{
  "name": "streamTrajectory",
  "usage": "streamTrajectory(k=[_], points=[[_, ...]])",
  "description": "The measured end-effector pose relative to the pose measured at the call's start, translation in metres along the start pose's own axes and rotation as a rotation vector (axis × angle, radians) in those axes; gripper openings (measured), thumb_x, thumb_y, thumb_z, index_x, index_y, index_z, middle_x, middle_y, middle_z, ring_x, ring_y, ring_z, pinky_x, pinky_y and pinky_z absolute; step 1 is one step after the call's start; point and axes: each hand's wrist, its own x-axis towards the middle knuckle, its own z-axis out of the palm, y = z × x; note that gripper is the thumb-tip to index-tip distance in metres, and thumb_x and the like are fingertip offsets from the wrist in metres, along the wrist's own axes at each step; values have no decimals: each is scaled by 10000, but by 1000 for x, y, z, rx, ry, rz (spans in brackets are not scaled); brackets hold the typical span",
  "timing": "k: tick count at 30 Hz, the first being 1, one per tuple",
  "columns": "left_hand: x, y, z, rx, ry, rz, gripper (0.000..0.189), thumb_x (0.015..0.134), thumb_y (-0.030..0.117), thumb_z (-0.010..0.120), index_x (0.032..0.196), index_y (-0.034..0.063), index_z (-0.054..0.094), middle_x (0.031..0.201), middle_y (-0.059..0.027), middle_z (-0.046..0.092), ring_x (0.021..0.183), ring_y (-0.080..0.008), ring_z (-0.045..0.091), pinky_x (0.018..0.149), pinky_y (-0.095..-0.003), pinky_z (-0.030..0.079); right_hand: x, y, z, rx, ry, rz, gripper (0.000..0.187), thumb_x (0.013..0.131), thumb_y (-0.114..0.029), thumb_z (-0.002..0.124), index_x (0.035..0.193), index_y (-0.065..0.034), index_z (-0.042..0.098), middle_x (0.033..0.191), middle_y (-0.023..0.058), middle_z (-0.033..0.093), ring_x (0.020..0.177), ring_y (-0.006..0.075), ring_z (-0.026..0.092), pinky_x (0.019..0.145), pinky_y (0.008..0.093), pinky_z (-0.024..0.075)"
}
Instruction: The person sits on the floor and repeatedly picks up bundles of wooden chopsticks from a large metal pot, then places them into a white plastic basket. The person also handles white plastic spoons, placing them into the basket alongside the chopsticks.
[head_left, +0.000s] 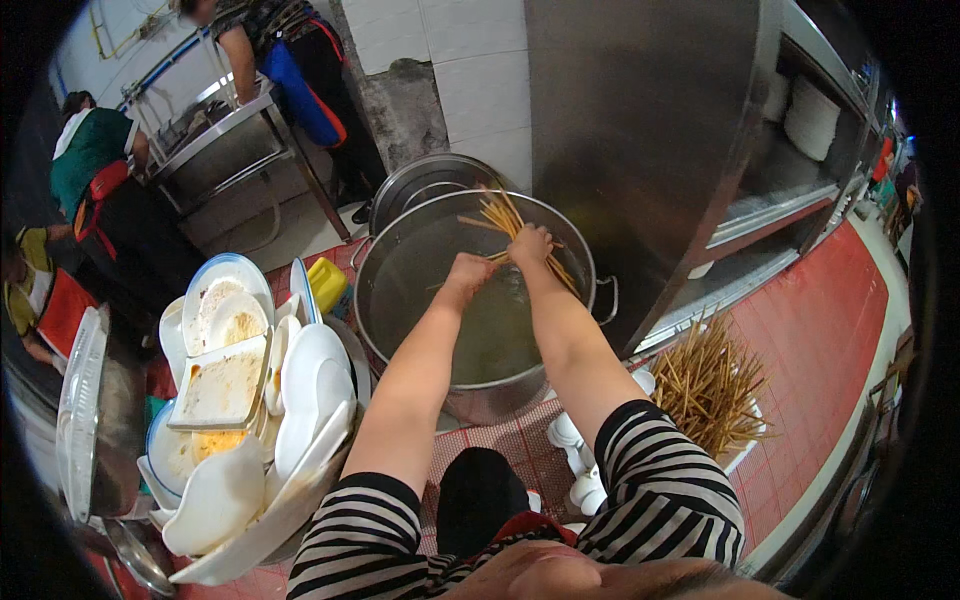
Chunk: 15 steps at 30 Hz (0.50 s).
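Observation:
A large metal stockpot (495, 405) of cloudy water (480, 349) stands before me, and both arms reach over it. My right hand (531, 244) grips a bundle of wooden chopsticks (504, 214), fanned out above the pot's far side. Some of their other ends slant down below that hand towards the pot's right wall. Close beside it, my left hand (471, 273) is closed around a thin chopstick or two, whose ends show on either side of the fist. The fingers of both hands are partly hidden from above.
Stacked dirty plates and bowls (225, 375) rise at left, near a yellow plastic container (328, 283). A round metal lid (427, 176) leans behind the pot. More chopsticks (709, 386) fill a white container at right, below a steel cabinet (637, 135). Several people work at far left, two at a sink (217, 127).

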Motion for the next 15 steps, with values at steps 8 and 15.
streamTrajectory(k=[8,15], points=[[-131,56,33,366,395,552,142,874,103,593,899,2,689,615,-165,593,538,-218,580,528,-341,434,-49,-1,-91,653,287,-269,362,756,-124,681,1061,40,577,1050,235,604,1006,392,584,851,437,467],[-256,77,69,249,350,847,159,877,99,615,987,2,674,690,-128,636,564,-144,584,549,-282,448,-195,96,-235,1317,436,-222,242,833,-52,689,1049,-9,588,990,51,614,882,147,574,767,305,477]])
